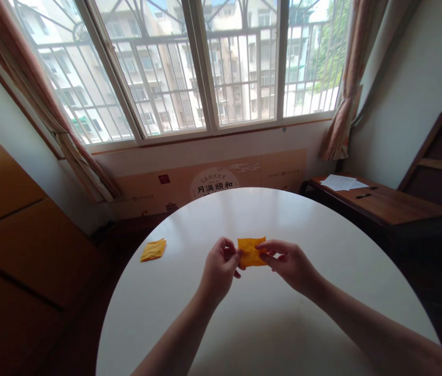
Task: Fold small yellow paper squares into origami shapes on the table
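Closest to the camera were two bare forearms (183,331), which came from seven o'clock and four o'clock toward a yellow square (249,250). I take this square as the middle of the clock. It was held up near the middle of the white table (283,216), between the two hands. The left hand (221,269) pinched its nine o'clock edge narrowly, with thumb against bent fingers. The right hand (293,261) held it near the three o'clock edge, with fingertips over the front face. Whether the square was paper or cloth, I cannot tell.

At nine o'clock, well apart from both hands, a flat yellow bundle (153,250) lay on the table. At two o'clock stood a wooden side table (404,203) with papers (342,183).

In my judgement, the step in hand was two-handed handling of the square; the next move called for light fingertips and level edges, because thin material could crease.
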A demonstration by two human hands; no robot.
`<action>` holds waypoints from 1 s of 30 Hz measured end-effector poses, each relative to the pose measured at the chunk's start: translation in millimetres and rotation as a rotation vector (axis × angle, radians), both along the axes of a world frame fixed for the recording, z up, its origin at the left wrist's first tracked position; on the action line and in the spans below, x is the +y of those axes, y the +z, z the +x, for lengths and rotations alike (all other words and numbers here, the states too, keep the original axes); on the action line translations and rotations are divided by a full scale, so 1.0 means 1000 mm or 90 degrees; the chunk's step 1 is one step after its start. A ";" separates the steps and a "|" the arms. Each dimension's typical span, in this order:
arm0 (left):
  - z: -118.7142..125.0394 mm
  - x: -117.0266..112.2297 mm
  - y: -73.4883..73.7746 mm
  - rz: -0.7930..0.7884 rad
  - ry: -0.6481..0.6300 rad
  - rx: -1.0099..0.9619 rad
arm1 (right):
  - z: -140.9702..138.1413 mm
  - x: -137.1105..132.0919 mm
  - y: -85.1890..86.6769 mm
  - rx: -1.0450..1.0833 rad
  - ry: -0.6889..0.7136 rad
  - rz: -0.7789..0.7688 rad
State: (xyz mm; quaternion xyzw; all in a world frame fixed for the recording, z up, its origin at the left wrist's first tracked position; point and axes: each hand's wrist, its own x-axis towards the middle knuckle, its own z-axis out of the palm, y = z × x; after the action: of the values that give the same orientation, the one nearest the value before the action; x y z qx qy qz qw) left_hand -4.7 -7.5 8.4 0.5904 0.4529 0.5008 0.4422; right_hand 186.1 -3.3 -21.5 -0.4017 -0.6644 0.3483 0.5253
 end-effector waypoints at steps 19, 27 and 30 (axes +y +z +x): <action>-0.002 -0.001 0.007 0.006 -0.005 0.001 | 0.000 0.002 -0.001 0.122 0.028 -0.085; -0.002 -0.003 0.002 0.020 -0.026 0.082 | 0.002 0.002 0.002 0.110 0.011 -0.070; -0.002 -0.003 0.001 0.019 -0.028 0.097 | 0.002 0.002 0.005 0.113 0.021 -0.069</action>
State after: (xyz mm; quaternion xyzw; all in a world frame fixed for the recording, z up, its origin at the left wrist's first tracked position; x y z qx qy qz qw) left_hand -6.2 -10.6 9.8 0.6432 0.4648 0.4509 0.4085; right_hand 188.3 -1.6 -16.9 -0.3860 -0.6023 0.4266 0.5535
